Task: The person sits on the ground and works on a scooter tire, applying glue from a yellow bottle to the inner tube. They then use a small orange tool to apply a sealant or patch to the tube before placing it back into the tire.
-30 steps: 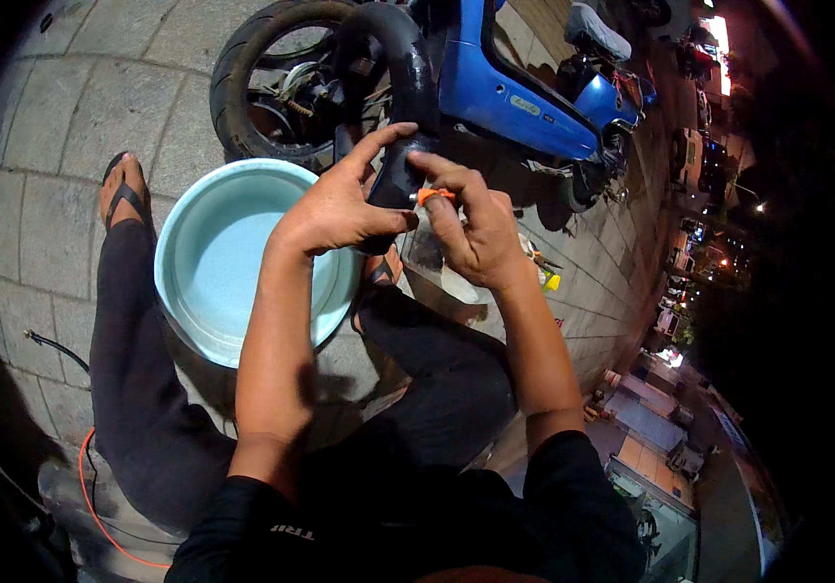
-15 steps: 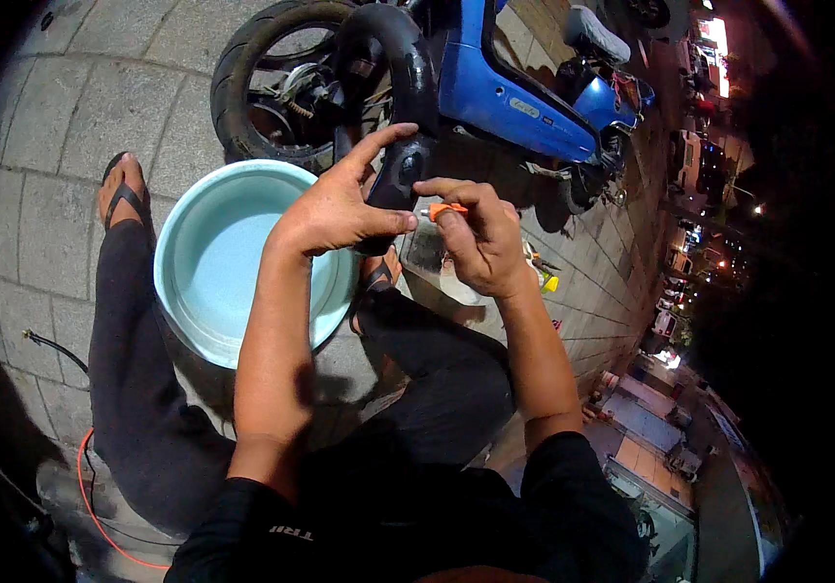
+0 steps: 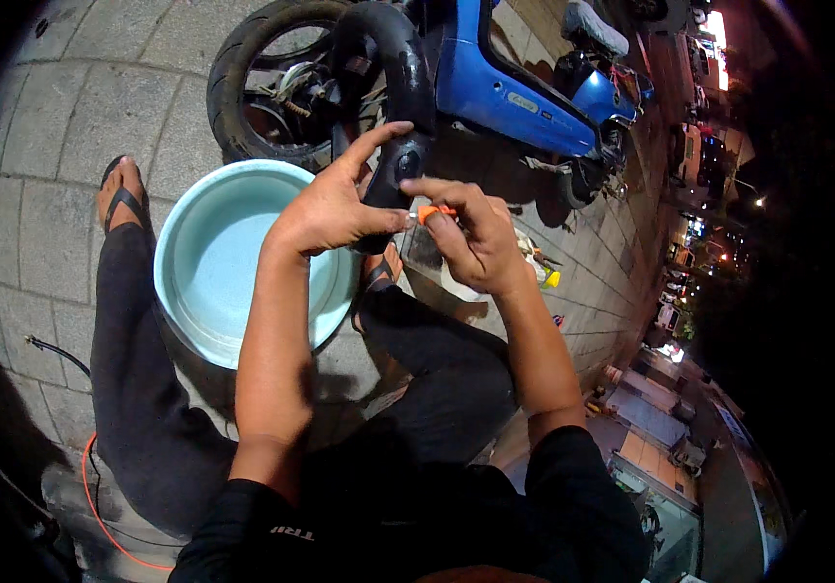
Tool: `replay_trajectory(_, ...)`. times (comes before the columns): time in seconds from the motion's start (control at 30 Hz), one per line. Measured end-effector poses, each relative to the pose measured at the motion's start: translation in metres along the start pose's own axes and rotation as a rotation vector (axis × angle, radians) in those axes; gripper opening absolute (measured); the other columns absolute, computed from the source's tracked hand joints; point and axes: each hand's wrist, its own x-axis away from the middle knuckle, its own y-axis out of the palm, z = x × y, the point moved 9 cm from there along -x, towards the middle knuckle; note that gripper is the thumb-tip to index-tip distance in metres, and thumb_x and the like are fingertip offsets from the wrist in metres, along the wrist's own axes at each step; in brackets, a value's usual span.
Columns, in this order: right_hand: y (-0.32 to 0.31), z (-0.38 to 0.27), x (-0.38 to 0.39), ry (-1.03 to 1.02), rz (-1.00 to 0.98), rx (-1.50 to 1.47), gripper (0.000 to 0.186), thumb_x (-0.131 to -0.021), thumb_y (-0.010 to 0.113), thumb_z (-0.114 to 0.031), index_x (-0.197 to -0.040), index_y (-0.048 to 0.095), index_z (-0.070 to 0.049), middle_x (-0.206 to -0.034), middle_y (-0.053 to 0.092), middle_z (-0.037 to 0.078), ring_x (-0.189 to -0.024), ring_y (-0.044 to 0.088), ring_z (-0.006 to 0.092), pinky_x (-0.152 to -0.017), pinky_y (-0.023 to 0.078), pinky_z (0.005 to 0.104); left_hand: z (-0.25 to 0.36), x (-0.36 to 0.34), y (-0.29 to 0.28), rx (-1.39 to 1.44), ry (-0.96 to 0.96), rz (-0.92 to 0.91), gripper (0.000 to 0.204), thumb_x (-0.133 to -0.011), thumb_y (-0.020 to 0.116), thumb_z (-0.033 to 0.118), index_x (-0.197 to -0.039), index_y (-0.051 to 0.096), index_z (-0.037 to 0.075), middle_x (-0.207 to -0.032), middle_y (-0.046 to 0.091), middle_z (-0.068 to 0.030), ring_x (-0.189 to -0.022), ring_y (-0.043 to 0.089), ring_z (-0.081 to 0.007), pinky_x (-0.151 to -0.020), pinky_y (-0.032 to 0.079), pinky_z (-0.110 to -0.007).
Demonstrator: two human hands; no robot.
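Note:
A black inner tube [image 3: 409,73], partly inflated, loops down from the wheel. My left hand [image 3: 320,216] grips its lower stretch, forefinger at the top and thumb at the bottom; the other fingers are mostly hidden behind. Between them a darker, wet-looking patch [image 3: 409,163] shows on the rubber. My right hand [image 3: 480,241] pinches a small orange tube [image 3: 429,213] with a pale narrow tip. That tip is close to my left thumb; I cannot tell whether they touch. My right forefinger reaches to the rubber beside the patch.
A pale blue basin [image 3: 167,262] stands between my feet. Behind it lie a wheel with a black tyre [image 3: 226,112] and a blue scooter [image 3: 514,109] on its side. Tools [image 3: 540,260] sit right of my knee. An orange hose [image 3: 87,486] runs along the lower left.
My right hand has moved slightly left, bringing the orange tube and forefinger nearer my left thumb and the inner tube. My left hand keeps its grip.

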Motion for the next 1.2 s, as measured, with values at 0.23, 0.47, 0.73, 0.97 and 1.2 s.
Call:
replay_trajectory(0.23,0.003,0.005,-0.014,0.049,0.021,0.098,0.031,-0.101,0.067,-0.014,-0.131,0.068,-0.006,-0.108,0.079,0.015,-0.086,0.079,0.0292,-0.077,0.061,0.0373,0.001,0.002,0.001,0.006,-0.032,0.002,0.108,-0.071,0.081,-0.014,-0.166,0.038,0.016,-0.128,0.065,-0.0076,-0.109,0.065,-0.0153,-0.095,0.058,-0.032)
replay_trajectory(0.47,0.010,-0.001,-0.017,-0.062,-0.005,0.079,0.024,-0.104,0.066,-0.017,-0.125,0.067,-0.005,-0.117,0.078,0.015,-0.083,0.079,0.0287,-0.072,0.060,0.0365,0.003,0.001,0.001,-0.026,0.019,0.010,0.109,-0.069,0.081,-0.013,-0.166,0.039,0.015,-0.124,0.067,-0.0084,-0.109,0.066,-0.0155,-0.093,0.058,-0.032)
replay_trajectory(0.73,0.003,0.009,-0.016,0.108,0.071,0.009,0.022,-0.105,0.064,-0.016,-0.124,0.066,-0.004,-0.109,0.080,0.014,-0.080,0.078,0.0254,-0.073,0.060,0.0353,-0.002,0.002,-0.001,-0.051,-0.068,-0.007,0.110,-0.070,0.084,-0.012,-0.166,0.038,0.016,-0.129,0.066,-0.0090,-0.113,0.066,-0.0172,-0.097,0.058,-0.033)
replay_trajectory(0.97,-0.005,0.014,-0.005,0.080,0.068,-0.058,0.018,-0.104,0.064,-0.015,-0.118,0.065,-0.003,-0.126,0.077,0.015,-0.088,0.078,0.0251,-0.080,0.060,0.0353,0.003,0.004,-0.002,0.027,0.018,0.022,0.108,-0.073,0.086,-0.012,-0.166,0.038,0.017,-0.132,0.065,-0.0087,-0.114,0.066,-0.0160,-0.099,0.058,-0.033)
replay_trajectory(1.2,-0.009,0.016,0.009,-0.027,0.080,-0.081,0.022,-0.103,0.063,-0.010,-0.124,0.064,-0.004,-0.124,0.077,0.015,-0.087,0.077,0.0226,-0.079,0.060,0.0350,0.007,0.000,-0.004,-0.017,0.049,0.032,0.110,-0.072,0.088,-0.012,-0.166,0.038,0.016,-0.143,0.060,-0.0098,-0.125,0.062,-0.0177,-0.108,0.053,-0.034)
